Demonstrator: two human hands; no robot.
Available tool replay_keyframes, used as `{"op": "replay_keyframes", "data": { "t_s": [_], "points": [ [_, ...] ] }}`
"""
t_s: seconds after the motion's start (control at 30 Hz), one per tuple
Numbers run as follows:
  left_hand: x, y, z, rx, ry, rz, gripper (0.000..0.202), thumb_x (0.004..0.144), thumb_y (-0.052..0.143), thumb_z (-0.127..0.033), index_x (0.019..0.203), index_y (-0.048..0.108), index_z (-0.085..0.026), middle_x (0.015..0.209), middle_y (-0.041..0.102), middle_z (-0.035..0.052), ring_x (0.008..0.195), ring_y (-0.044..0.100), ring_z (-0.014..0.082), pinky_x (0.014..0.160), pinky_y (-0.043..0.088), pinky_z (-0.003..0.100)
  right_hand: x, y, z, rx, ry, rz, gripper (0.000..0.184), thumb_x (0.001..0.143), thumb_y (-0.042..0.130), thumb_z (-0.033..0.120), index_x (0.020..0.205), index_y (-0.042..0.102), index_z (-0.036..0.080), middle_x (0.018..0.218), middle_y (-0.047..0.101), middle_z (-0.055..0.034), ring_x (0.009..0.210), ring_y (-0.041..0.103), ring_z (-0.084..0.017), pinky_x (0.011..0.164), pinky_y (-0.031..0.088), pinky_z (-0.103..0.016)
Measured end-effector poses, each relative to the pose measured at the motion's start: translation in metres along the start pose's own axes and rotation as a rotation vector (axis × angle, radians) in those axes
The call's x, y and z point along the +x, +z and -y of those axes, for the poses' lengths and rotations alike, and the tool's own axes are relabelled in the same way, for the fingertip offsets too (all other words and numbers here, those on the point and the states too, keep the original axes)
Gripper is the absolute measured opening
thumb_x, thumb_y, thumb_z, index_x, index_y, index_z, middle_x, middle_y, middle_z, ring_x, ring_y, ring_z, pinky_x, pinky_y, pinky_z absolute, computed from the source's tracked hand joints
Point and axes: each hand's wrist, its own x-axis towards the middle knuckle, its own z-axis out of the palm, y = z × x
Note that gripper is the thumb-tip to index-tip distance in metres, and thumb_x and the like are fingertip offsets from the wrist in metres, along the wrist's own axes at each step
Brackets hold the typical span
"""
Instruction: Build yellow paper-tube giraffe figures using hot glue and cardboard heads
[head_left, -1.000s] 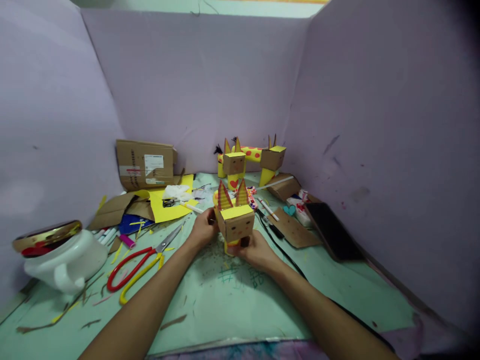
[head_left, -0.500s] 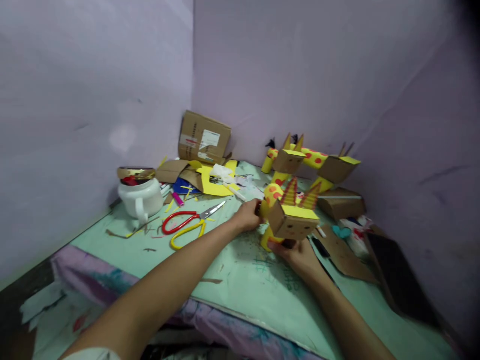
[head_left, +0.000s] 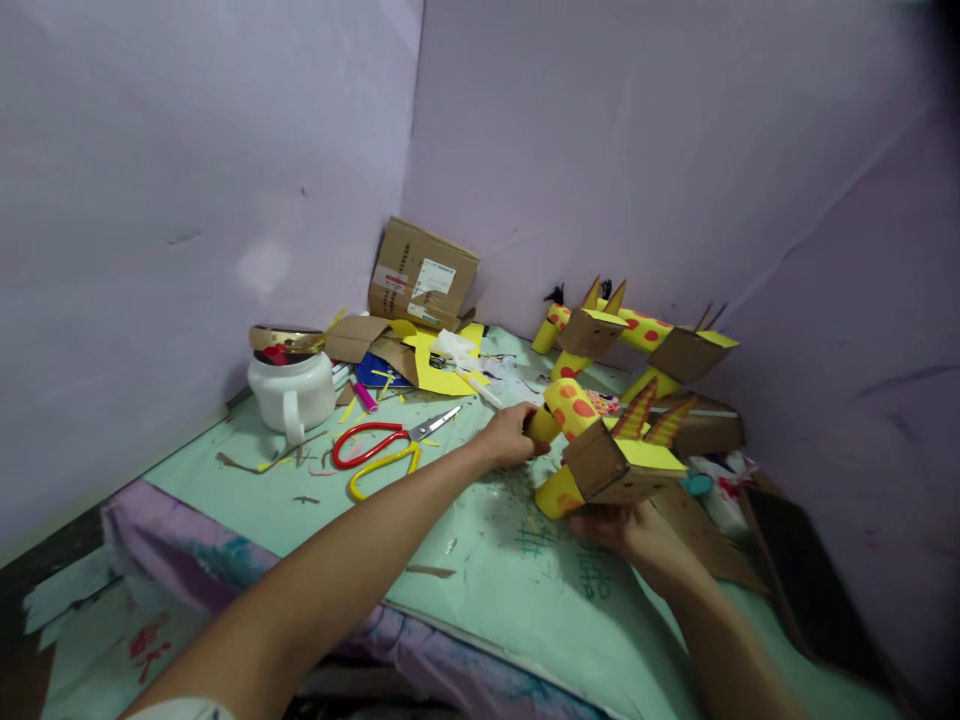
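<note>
A toy animal (head_left: pixel 576 412), made of yellow paper tubes with orange-red spots and a cardboard box head with pointed striped ears, stands on the table in front of me. My left hand (head_left: pixel 514 435) is closed around its rear tube leg. Below the box head, my right hand (head_left: pixel 626 530) reaches to the front leg, fingers curled and partly hidden by the head. Left of my left hand lie open scissors (head_left: pixel 397 445) with one red and one yellow handle. Two similar toy animals, one with a head (head_left: pixel 592 333) facing right, stand behind.
A white mug (head_left: pixel 292 390) with gold bangles (head_left: pixel 289 338) stands at left. Cardboard (head_left: pixel 424 275) leans on the back wall, with yellow paper (head_left: pixel 442 378) and a pink marker (head_left: pixel 366 397) before it. A dark phone-like slab (head_left: pixel 810 570) lies at right. Scraps litter the green tabletop (head_left: pixel 480 590).
The toy animal's head has swung to the right, showing more of its spotted body. My right hand has shifted right and slightly down. My left hand stays on the rear leg.
</note>
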Motion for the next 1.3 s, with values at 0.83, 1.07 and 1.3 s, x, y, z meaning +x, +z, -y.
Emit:
{"op": "replay_keyframes", "data": {
  "t_s": [0.83,1.07,1.3],
  "points": [
    [-0.02,-0.071,-0.046,-0.151,0.166,-0.145,0.056,0.07,0.056,-0.029,0.123,0.043,-0.018,0.111,0.059,0.01,0.085,0.061,0.0178,0.079,0.047,0.035,0.022,-0.013,0.053,1.013,0.304,-0.353,0.025,0.081,0.046,0.034,0.092,0.06,0.017,0.07,0.069,-0.0059,0.062,0.065,-0.022,0.064,0.055,-0.041],
    [-0.038,-0.073,-0.061,0.186,0.591,0.005,0.076,0.057,0.07,-0.012,0.129,0.045,-0.023,0.139,0.044,0.0091,0.129,0.037,0.028,0.108,0.024,0.043,0.012,-0.019,0.062,0.853,0.428,0.039,0.04,0.085,0.041,0.05,0.093,0.062,0.017,0.081,0.071,-0.0069,0.07,0.068,-0.02,0.07,0.054,-0.038],
    [-0.046,-0.076,-0.055,0.171,0.428,-0.083,0.033,0.059,0.071,-0.018,0.092,0.068,-0.022,0.094,0.069,0.0052,0.088,0.062,0.0222,0.084,0.046,0.032,0.019,-0.012,0.064,0.851,0.405,0.251,0.049,0.087,0.038,0.051,0.104,0.06,0.01,0.096,0.07,-0.0126,0.09,0.068,-0.022,0.081,0.051,-0.038]
  ]
}}
